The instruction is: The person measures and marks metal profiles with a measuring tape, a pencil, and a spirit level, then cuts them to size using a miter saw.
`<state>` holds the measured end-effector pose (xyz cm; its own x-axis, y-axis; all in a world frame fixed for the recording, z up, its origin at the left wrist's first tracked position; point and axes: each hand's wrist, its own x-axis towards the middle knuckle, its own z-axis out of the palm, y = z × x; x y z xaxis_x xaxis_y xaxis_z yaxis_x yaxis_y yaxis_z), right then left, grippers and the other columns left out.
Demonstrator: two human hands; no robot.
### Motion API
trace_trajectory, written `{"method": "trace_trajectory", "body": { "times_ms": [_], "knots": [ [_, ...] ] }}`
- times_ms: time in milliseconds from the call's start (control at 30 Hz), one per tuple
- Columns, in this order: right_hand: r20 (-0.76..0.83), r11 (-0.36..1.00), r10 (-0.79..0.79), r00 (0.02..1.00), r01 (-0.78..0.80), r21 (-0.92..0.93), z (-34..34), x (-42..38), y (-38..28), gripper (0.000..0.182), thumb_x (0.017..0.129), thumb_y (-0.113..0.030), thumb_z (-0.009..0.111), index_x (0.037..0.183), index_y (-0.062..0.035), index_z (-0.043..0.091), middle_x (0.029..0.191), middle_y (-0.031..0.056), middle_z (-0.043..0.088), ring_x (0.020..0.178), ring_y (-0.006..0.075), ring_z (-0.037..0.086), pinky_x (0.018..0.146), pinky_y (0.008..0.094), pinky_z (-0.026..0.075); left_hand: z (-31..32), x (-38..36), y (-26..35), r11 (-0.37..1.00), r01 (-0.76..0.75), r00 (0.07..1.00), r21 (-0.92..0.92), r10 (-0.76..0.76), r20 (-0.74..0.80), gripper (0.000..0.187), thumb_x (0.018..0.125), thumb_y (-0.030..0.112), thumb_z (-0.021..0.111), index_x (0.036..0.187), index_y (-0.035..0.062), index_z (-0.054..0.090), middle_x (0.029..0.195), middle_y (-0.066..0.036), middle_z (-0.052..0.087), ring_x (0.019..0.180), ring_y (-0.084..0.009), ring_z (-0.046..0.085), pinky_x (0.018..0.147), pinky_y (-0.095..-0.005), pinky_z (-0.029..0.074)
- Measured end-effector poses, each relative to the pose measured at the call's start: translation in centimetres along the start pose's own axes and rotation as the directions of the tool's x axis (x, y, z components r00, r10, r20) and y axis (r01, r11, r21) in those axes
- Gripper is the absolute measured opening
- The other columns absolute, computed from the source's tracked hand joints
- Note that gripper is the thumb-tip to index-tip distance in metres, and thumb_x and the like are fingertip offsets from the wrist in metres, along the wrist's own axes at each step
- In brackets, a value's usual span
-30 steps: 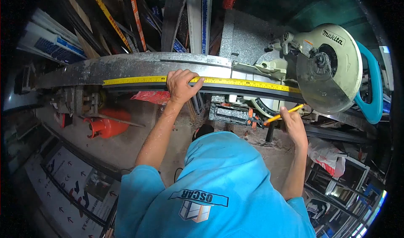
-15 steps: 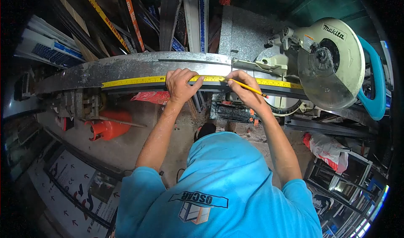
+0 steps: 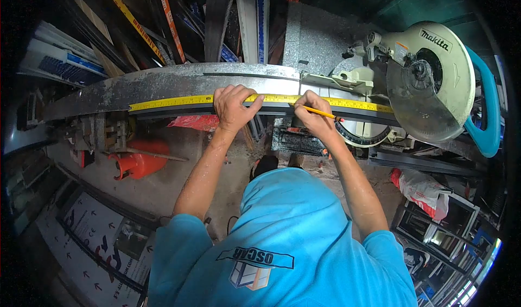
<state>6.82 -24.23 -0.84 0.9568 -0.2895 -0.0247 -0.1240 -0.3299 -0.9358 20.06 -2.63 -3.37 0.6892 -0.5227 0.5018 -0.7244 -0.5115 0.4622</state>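
A yellow tape measure blade is stretched along a dark metal profile on the long worn metal bench. My left hand is closed over blade and profile, fingers at the far side and thumb pointing right along the tape. In my right hand a yellow pencil with a red end is pinched, its point at the profile just below the tape's near edge. To the right, the blade runs toward the miter saw, whose guard overlaps the tape's end in this view.
Long profiles lean behind the bench. A blue saw handle juts out at right. Below left, an orange gas cylinder lies on the floor. A plastic bag and framed panels sit at lower right.
The pencil point has shifted slightly right and nearer to me, from the tape's edge onto the dark profile. My right fingers are curled in more. My left hand keeps its place.
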Motion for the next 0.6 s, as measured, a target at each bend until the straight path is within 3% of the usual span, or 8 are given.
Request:
{"method": "trace_trajectory", "body": {
  "times_ms": [600],
  "knots": [
    [0.007, 0.999, 0.025, 1.0, -0.025, 0.025, 0.07, 0.06, -0.15, 0.013, 0.085, -0.012, 0.066, 0.085, 0.0005, 0.063, 0.071, 0.0072, 0.065, 0.065, 0.0106, 0.058, 0.061, 0.0295, 0.049, -0.28, 0.0, 0.33, 1.0, 0.028, 0.999, 0.009, -0.028, 0.041, 0.017, 0.077, 0.029, 0.085, 0.078, 0.0152, 0.075, 0.077, 0.003, 0.068, 0.078, -0.0195, 0.062, 0.079, -0.0357, 0.038]
  ]
}}
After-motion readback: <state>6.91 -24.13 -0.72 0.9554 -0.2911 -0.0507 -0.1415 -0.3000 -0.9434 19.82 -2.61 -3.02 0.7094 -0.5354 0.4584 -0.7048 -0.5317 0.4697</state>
